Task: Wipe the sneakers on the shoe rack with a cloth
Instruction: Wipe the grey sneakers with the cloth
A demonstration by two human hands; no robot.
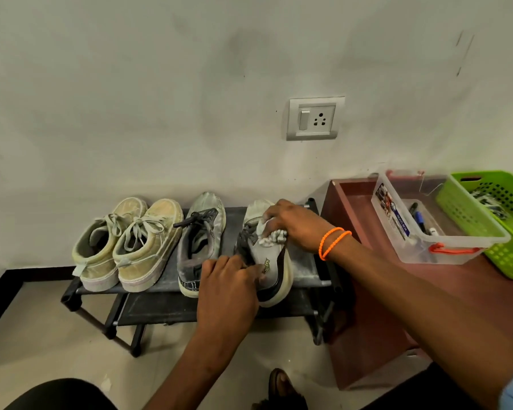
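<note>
A low black shoe rack [305, 270] stands against the wall. On its top shelf sit a pair of beige sneakers [131, 244] at the left and a grey sneaker [202, 232] in the middle. A second grey sneaker [274, 270] is at the right, tilted onto its side. My left hand [228, 288] grips its heel end. My right hand [296, 224] holds a bunched white cloth [271, 236] and presses it against the upper of that sneaker, near the laces.
A reddish-brown cabinet [367, 261] stands right of the rack, carrying a clear plastic box [421, 247] and a green basket [498, 250]. A wall socket [316, 118] is above the rack. Below, a brown sandal [282, 386] rests on the tiled floor.
</note>
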